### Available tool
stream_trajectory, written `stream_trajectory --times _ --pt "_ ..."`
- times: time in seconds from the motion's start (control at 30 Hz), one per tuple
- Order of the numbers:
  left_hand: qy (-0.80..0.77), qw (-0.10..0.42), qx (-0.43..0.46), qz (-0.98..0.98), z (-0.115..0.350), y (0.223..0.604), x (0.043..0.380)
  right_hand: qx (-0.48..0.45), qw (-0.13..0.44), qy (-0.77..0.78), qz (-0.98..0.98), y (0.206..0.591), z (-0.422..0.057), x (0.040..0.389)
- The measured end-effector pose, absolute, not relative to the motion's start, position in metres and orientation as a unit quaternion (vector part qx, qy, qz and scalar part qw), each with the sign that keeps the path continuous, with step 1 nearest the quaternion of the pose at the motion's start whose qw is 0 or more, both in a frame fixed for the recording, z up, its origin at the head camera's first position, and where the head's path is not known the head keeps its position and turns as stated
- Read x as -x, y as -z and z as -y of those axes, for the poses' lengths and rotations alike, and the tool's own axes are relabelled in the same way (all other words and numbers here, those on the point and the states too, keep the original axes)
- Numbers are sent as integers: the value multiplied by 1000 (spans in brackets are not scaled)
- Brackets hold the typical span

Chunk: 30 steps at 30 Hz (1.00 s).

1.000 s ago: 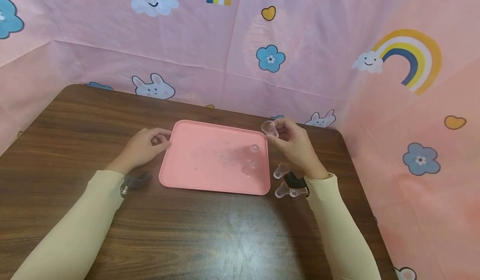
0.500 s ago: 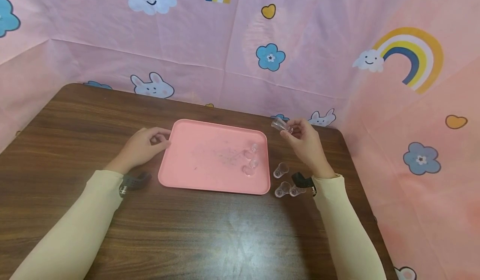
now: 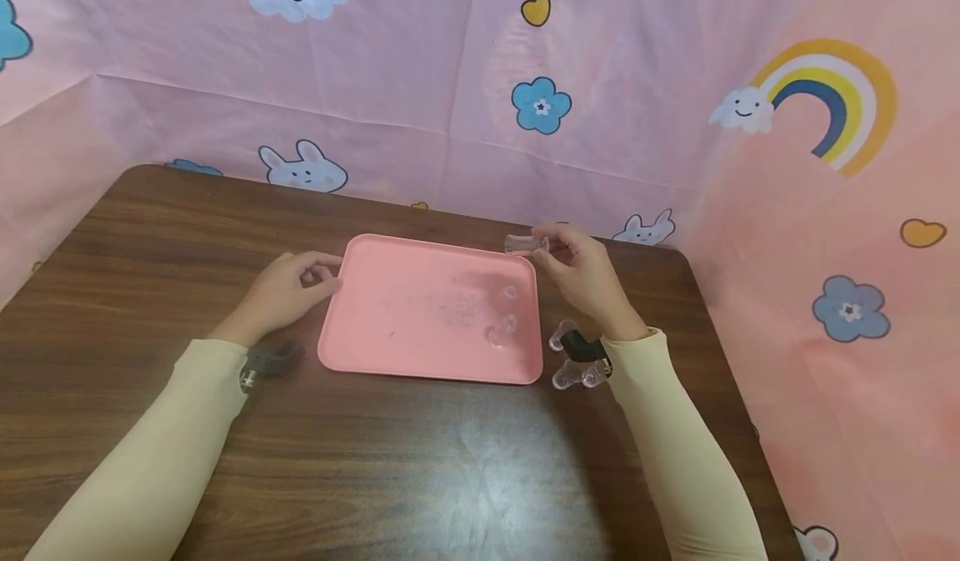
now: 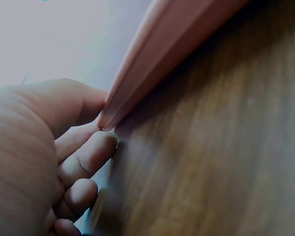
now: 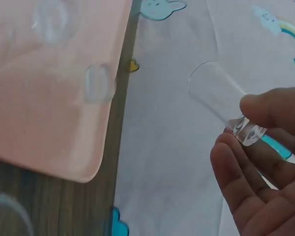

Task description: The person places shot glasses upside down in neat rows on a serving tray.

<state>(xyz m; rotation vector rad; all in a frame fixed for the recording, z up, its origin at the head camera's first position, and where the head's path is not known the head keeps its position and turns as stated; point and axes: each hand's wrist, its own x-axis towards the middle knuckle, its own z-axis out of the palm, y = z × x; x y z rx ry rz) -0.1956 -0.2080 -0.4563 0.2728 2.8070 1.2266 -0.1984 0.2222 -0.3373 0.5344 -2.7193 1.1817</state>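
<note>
My right hand [image 3: 588, 273] pinches a clear shot glass [image 3: 521, 245] by its thick base, thumb against the fingers. The glass lies tipped sideways in the air at the far right corner of the pink tray [image 3: 405, 311], its mouth pointing left. In the right wrist view its clear wall [image 5: 214, 91] stands out against the cloth. On the left, my left hand [image 3: 281, 294] pinches the tray's left rim [image 4: 125, 83] between thumb and fingers. Clear glasses [image 3: 510, 323] stand along the tray's right side; their outlines are faint.
Right of the tray, several more shot glasses [image 3: 567, 375] lie on the brown wooden table [image 3: 360, 469], partly behind the right wrist's black strap [image 3: 581, 347]. A pink cartoon cloth [image 3: 420, 86] hangs behind the table and along its right side.
The right hand with its shot glass drew back to the right, then came left again to the tray's corner. The glass turned from mouth-forward to sideways. My left hand stayed at the rim.
</note>
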Motion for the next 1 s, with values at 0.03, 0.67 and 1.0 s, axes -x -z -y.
stream_trajectory --times 0.03,0.67,1.0 --pt "-398 34 -86 -913 208 456 196 -172 65 -390 902 338 -223 199" --pt "-408 37 -78 -909 210 459 197 -181 1 -352 918 356 -214 235" --pt "-404 29 -81 -911 211 459 196 -181 -59 -296 936 377 -204 252"
